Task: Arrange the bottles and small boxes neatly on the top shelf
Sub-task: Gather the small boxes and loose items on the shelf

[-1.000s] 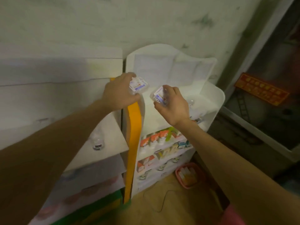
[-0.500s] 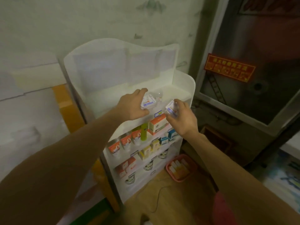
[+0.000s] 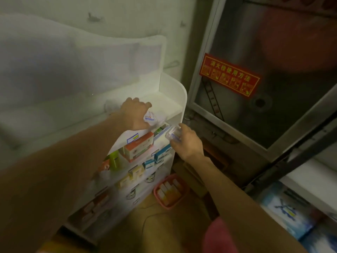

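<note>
The left hand (image 3: 135, 114) has moved deeper over the top shelf (image 3: 169, 106), its grip closed on a small white box (image 3: 149, 119) now touching the shelf. The right hand (image 3: 187, 141) has dropped below the shelf edge, gripping a small clear bottle (image 3: 172, 134).

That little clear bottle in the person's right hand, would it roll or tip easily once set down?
The small clear bottle looks light, since the right hand pinches it with fingertips alone. If rounded, as it seems, it may roll when laid flat. Its smooth clear surface could be slippery.
</note>
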Demonstrator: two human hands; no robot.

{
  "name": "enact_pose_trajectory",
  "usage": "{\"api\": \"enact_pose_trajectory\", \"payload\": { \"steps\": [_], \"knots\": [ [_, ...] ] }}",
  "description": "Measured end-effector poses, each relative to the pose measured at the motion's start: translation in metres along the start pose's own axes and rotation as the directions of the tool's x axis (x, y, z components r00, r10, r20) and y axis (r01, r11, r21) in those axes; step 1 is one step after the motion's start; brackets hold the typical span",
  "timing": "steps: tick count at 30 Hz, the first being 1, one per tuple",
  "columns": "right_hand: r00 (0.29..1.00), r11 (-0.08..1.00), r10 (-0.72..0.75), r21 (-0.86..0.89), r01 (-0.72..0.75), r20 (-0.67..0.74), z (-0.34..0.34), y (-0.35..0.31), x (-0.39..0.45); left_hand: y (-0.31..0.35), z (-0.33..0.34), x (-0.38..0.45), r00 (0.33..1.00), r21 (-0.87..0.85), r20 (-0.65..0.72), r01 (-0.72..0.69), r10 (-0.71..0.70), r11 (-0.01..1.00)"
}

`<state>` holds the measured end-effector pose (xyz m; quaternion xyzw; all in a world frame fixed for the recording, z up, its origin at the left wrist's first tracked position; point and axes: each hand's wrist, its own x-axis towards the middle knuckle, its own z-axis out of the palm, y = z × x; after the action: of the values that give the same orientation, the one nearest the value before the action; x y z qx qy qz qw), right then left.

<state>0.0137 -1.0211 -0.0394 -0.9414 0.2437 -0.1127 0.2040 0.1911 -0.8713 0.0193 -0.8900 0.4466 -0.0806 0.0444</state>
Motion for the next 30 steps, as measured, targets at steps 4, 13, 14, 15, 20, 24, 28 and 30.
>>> {"api": "enact_pose_trajectory", "payload": {
  "steps": [4,13,14,15,20,24,28,30],
  "knots": [
    [0.999,0.998,-0.008,-0.067,0.011,0.051,0.003,0.012,0.043,0.0,0.008,0.037,0.999,-0.055,0.001,0.053,-0.053,0.997],
    [0.989,0.999,-0.051,0.025,0.048,0.14,0.048,0.031,0.152,-0.011,0.045,0.14,0.985,-0.133,0.027,0.171,-0.169,0.976],
    [0.984,0.997,-0.071,0.05,0.064,0.163,0.053,0.036,0.166,-0.013,0.052,0.154,0.983,-0.137,0.042,0.181,-0.177,0.974],
    [0.978,0.994,-0.092,0.07,0.08,0.188,0.059,0.042,0.18,-0.015,0.06,0.168,0.982,-0.142,0.056,0.189,-0.183,0.972],
    [0.952,0.977,-0.202,0.112,0.18,0.232,0.086,0.07,0.254,-0.02,0.102,0.243,0.979,-0.152,0.063,0.201,-0.194,0.968],
    [0.928,0.952,-0.304,0.086,0.292,0.216,0.104,0.089,0.308,-0.023,0.133,0.289,0.972,-0.18,0.079,0.232,-0.221,0.956],
    [0.885,0.9,-0.422,-0.022,0.434,0.198,0.112,0.108,0.343,-0.029,0.158,0.314,0.969,-0.182,0.165,0.212,-0.182,0.96],
    [0.873,0.881,-0.447,-0.074,0.468,0.196,0.113,0.114,0.354,-0.034,0.166,0.319,0.957,-0.154,0.223,0.221,-0.184,0.963]
  ]
}}
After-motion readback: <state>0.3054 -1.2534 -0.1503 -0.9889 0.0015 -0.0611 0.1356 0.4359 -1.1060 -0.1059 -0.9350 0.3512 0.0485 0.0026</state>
